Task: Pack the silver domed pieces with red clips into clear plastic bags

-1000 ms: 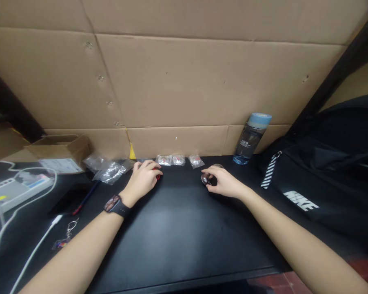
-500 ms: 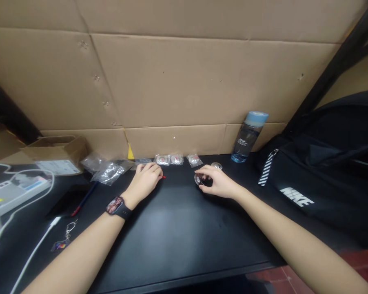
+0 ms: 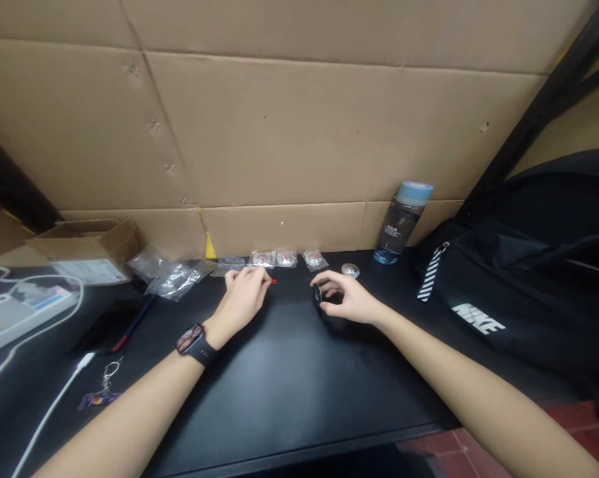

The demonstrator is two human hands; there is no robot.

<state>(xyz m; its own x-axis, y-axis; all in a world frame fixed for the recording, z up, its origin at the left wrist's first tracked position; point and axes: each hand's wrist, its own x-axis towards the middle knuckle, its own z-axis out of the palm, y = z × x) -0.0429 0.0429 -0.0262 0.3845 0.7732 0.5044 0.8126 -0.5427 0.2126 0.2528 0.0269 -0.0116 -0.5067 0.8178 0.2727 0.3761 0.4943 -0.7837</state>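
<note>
My right hand (image 3: 348, 299) grips a small round disc (image 3: 318, 294) by its edges, between the thumb and fingers. The disc is tipped up on edge just above the table, and a dark face shows. Farther left, my left hand (image 3: 244, 295) is closed in a pinch, a small red loop (image 3: 273, 281) poking out past the fingertips. Whatever else those fingers may hold is hidden. Behind my right hand a silver round disc (image 3: 350, 270) lies on the black table. Several clear packets (image 3: 286, 259) with silvery round pieces sit along the back.
A water bottle (image 3: 402, 222) and a black backpack (image 3: 518, 265) stand to the right. On the left are crumpled plastic bags (image 3: 172, 279), an open cardboard box (image 3: 87, 249), a white power strip (image 3: 25, 312), a cable, a phone (image 3: 113, 325) and a keychain (image 3: 107, 385). Cardboard walls the back.
My right hand has lifted the disc slightly leftward and tilted it, so its dark side now shows. My left hand has turned and moved a little right, with the red loop now higher.
</note>
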